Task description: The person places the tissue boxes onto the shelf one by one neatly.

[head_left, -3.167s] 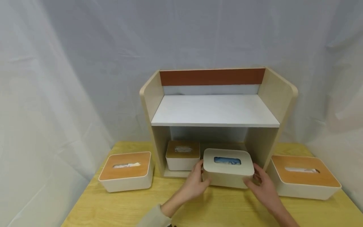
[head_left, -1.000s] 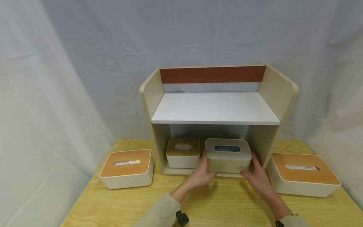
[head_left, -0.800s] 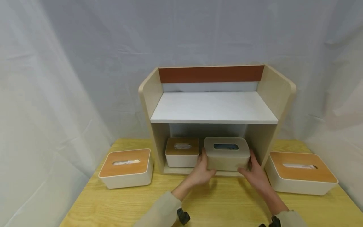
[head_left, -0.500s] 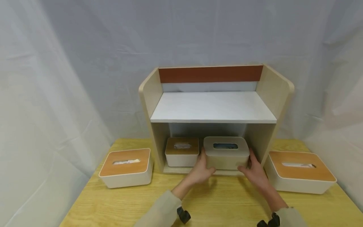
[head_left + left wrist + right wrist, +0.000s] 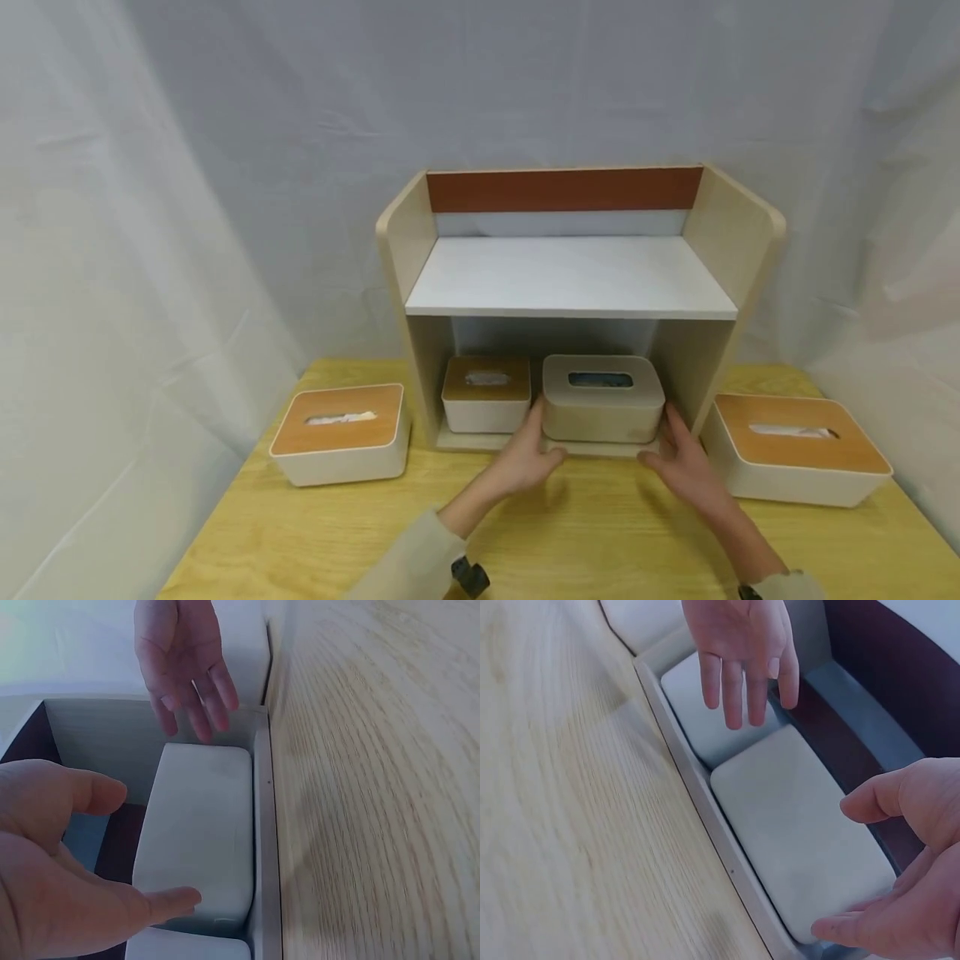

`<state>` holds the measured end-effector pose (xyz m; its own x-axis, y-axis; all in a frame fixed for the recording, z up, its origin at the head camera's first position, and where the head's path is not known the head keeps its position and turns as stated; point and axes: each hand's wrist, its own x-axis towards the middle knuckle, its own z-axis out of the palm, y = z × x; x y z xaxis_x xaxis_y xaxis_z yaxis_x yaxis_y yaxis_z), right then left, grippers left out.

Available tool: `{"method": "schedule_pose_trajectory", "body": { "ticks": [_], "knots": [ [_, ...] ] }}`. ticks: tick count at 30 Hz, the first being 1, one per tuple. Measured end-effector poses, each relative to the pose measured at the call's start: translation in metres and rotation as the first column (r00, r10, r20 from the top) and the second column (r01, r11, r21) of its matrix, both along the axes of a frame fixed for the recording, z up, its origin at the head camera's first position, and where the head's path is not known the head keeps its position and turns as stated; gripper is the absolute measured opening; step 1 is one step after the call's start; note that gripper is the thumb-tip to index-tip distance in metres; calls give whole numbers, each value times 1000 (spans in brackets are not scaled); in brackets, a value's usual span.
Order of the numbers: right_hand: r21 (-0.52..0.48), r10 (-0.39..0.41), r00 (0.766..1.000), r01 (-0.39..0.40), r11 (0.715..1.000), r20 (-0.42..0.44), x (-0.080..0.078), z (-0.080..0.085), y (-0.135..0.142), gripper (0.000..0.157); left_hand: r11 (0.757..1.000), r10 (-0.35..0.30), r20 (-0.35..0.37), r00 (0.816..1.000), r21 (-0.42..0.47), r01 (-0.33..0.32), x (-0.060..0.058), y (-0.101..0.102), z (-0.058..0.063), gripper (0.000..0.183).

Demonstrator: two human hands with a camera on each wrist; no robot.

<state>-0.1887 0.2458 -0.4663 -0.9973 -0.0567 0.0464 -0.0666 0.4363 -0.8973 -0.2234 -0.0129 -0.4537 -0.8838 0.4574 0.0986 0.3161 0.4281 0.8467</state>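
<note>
A cream tissue box with a slotted lid sits in the lower compartment of a small desk shelf, close to its front edge. My left hand is at the box's left front corner, fingers extended and thumb off the front face. At the opposite corner my right hand has its fingers spread beside the right side. Both wrist views show the box's pale front with loose, straightened fingers near it; whether any fingertip still touches is hard to tell. Left of it stands a smaller wood-lidded tissue box.
Wood-lidded tissue boxes stand on the yellow wooden table, one box left of the shelf and a larger box right of it. The shelf's side panel rises close to my right hand. White sheeting hangs behind.
The cream tissue box has gone from the shelf's front, held tilted in both hands, back into the lower compartment. Since half a second ago, both thumbs have come away from its front.
</note>
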Motion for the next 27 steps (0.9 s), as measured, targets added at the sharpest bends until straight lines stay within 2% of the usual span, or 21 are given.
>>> {"method": "schedule_pose_trajectory", "body": {
  "ticks": [5, 12, 21, 27],
  "knots": [
    [-28, 8, 1000, -8, 1000, 4, 10, 4, -8, 91, 1000, -7, 3, 1000, -4, 7, 9, -9, 6, 86],
    [-61, 35, 998, -32, 998, 61, 20, 8, -20, 90, 1000, -10, 43, 999, 1, 10, 20, -20, 7, 84],
    [-83, 94, 994, -90, 993, 51, 32, 17, -40, 82, 998, -33, 104, 994, 58, 27, 38, -42, 14, 81],
    [-124, 150, 988, -144, 982, 45, 35, 19, -54, 80, 996, -46, 94, 994, 78, 39, 46, -56, 18, 79]
  ]
}}
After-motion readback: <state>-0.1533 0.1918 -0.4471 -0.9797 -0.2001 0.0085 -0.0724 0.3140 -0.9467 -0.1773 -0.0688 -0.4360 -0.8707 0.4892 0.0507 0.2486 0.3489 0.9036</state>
